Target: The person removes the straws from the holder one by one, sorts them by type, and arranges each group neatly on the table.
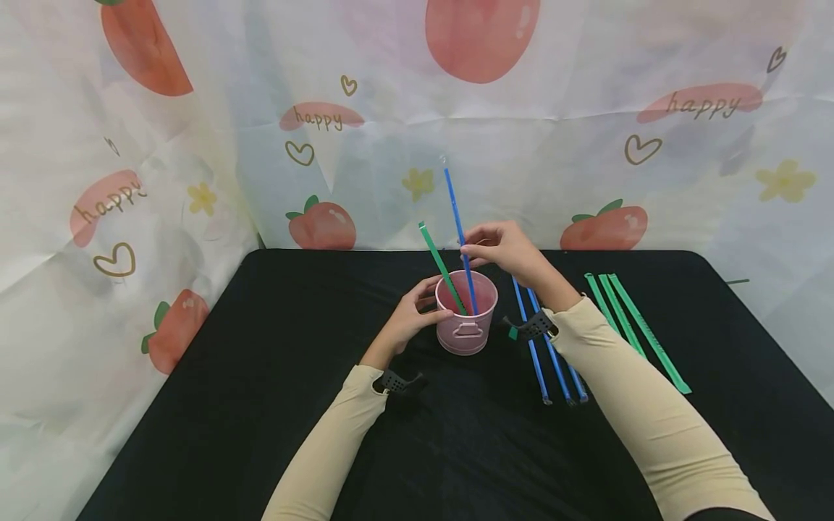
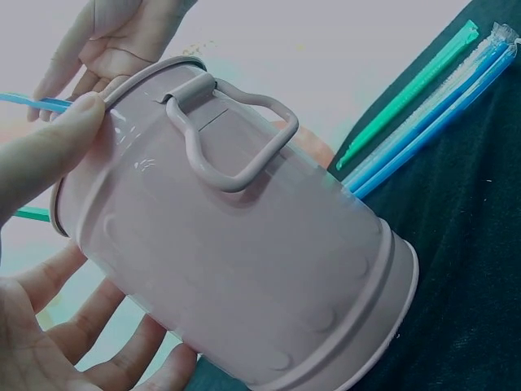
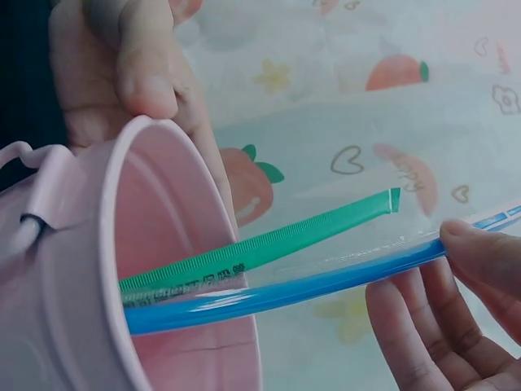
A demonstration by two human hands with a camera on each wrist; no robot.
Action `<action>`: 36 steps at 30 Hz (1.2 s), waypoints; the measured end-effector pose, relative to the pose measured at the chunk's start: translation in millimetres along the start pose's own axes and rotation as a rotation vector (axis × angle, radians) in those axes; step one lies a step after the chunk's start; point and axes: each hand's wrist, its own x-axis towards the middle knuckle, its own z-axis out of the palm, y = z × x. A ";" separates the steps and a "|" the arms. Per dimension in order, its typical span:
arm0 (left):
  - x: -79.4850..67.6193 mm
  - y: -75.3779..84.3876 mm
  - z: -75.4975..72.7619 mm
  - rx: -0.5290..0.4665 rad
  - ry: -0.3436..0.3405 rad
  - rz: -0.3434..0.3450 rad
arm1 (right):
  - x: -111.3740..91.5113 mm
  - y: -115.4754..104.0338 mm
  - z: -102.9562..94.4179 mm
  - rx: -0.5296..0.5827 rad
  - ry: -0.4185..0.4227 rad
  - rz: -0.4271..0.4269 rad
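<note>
A pink metal bucket (image 1: 449, 336) with a small loop handle stands on the black tabletop. My left hand (image 1: 412, 312) holds its left side, thumb (image 2: 57, 147) at the rim and fingers around the wall. Inside leans a green wrapped straw (image 3: 317, 236) with printed lettering. Beside it, a blue straw (image 1: 453, 202) in a clear wrapper has its lower end inside the bucket. My right hand (image 1: 504, 250) pinches that blue straw above the rim between thumb and fingers. The bucket's bottom inside is hidden.
Right of the bucket lie several blue straws (image 1: 538, 369), partly hidden by the right forearm. Farther right are several green straws (image 1: 654, 346), also partly covered by that sleeve. A printed cloth (image 1: 378, 166) hangs behind the black table (image 1: 195, 405).
</note>
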 end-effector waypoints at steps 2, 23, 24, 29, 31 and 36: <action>-0.2 0.2 -0.1 0.004 0.001 0.002 | 0.7 0.1 -1.8 0.015 0.013 -0.003; -0.4 -0.9 -0.2 0.015 0.006 0.014 | 3.7 -20.4 -30.7 0.080 0.139 -0.068; -0.3 -0.9 -0.1 0.017 0.008 0.013 | 3.6 -21.7 -32.4 0.077 0.141 -0.072; -1.2 1.2 0.5 0.022 0.005 0.008 | 3.2 -26.6 -39.4 0.067 0.154 -0.089; -1.5 1.7 0.4 0.018 0.000 0.012 | 2.6 -28.6 -41.8 0.075 0.159 -0.097; -1.8 1.6 0.4 0.017 0.001 0.011 | -0.1 -34.3 -47.8 0.110 0.176 -0.124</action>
